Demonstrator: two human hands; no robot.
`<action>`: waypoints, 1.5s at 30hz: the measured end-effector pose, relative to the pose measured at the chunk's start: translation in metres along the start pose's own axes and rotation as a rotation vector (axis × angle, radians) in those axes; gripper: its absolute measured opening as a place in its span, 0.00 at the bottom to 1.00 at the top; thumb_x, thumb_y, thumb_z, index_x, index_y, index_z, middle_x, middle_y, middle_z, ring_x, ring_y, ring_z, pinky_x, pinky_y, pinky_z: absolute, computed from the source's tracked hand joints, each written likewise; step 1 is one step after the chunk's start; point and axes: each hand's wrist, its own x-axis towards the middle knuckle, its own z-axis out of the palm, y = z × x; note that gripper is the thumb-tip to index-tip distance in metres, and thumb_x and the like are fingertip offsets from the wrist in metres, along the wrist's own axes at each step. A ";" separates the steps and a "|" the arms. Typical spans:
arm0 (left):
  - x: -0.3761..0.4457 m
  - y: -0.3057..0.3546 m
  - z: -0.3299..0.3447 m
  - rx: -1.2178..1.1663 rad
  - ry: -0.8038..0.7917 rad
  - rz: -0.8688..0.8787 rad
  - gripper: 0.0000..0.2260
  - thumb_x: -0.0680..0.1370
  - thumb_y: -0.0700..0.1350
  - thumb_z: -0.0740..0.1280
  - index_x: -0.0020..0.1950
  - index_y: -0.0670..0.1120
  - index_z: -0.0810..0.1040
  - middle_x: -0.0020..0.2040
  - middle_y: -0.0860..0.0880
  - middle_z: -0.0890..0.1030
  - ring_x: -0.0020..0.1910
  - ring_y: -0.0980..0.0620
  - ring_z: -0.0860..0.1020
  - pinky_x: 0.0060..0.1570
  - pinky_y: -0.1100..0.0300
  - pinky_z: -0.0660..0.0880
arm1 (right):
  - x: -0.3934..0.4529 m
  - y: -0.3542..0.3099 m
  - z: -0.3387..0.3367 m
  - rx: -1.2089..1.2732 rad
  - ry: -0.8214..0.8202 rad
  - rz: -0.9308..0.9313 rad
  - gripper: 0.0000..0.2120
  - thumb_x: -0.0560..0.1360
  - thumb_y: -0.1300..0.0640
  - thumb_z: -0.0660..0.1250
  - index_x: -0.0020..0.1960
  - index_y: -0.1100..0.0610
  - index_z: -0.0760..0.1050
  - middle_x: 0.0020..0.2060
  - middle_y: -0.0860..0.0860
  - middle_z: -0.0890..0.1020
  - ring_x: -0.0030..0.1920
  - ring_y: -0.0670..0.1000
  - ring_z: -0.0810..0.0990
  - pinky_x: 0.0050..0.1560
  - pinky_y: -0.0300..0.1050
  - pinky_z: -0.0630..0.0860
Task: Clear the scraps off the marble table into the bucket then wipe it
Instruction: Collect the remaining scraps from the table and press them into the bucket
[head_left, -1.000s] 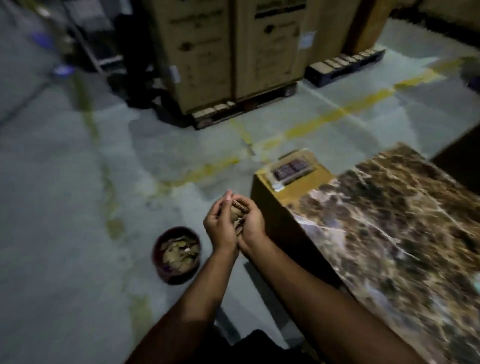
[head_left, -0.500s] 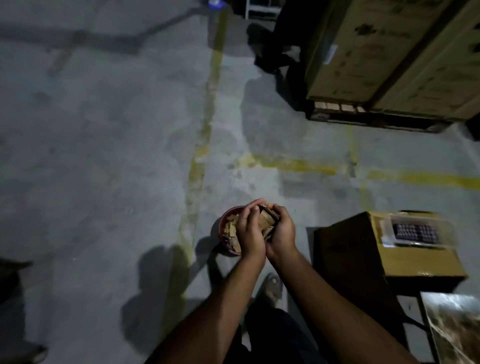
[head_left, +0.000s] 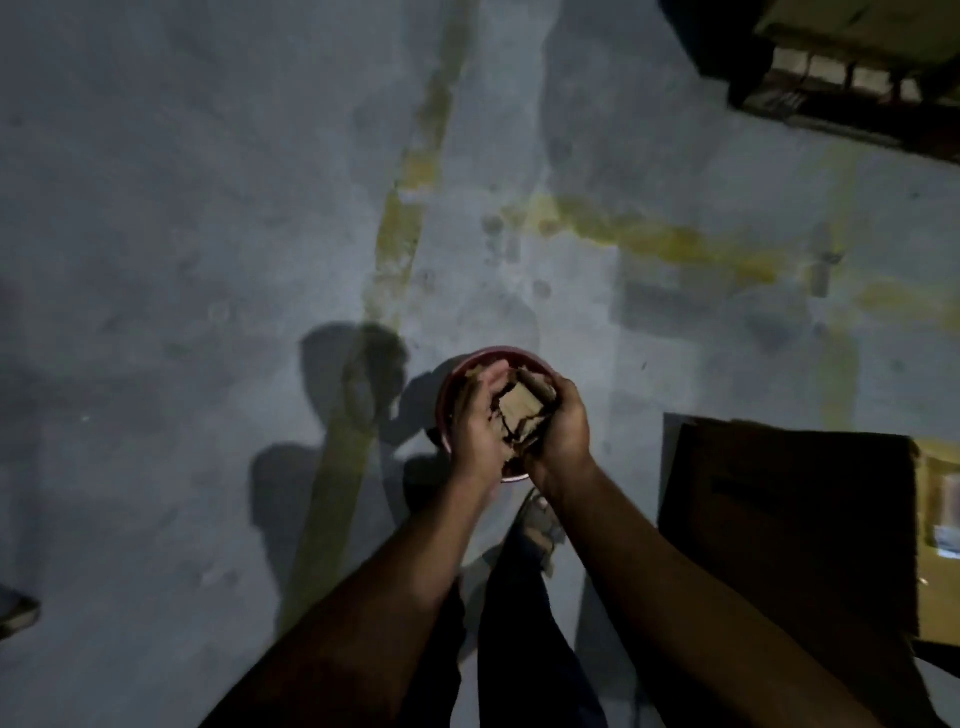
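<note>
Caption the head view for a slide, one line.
Both hands, left and right, cup cardboard scraps above the red bucket on the concrete floor.

Both forearms reach forward, the left hand (head_left: 475, 423) and right hand (head_left: 563, 428) cupped together, fingers (head_left: 488, 382) curled around a held bundle.

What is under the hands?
The red bucket on the floor is right below both hands, left hand and right hand, which cup cardboard scraps between them. The hands cover most of the bucket's inside, so its contents are mostly hidden.
</note>
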 end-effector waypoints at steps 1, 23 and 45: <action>0.006 0.001 -0.002 0.014 -0.029 0.002 0.16 0.86 0.46 0.51 0.65 0.43 0.76 0.60 0.47 0.79 0.46 0.65 0.80 0.41 0.72 0.76 | 0.004 -0.004 0.001 -0.038 0.005 0.012 0.23 0.85 0.47 0.53 0.57 0.62 0.80 0.56 0.63 0.83 0.55 0.60 0.81 0.68 0.54 0.71; -0.010 0.067 -0.019 0.227 -0.097 -0.187 0.18 0.81 0.60 0.59 0.64 0.51 0.75 0.70 0.43 0.75 0.64 0.45 0.75 0.66 0.50 0.69 | -0.036 -0.058 0.001 -0.223 -0.035 0.053 0.17 0.84 0.45 0.57 0.52 0.56 0.78 0.45 0.53 0.80 0.42 0.52 0.76 0.46 0.46 0.70; -0.251 0.173 0.034 1.774 -0.548 0.957 0.29 0.81 0.60 0.59 0.80 0.53 0.58 0.82 0.52 0.57 0.80 0.50 0.53 0.75 0.46 0.55 | -0.342 -0.082 -0.067 -1.802 0.249 -0.951 0.31 0.84 0.38 0.49 0.83 0.51 0.54 0.83 0.52 0.51 0.83 0.53 0.48 0.79 0.61 0.52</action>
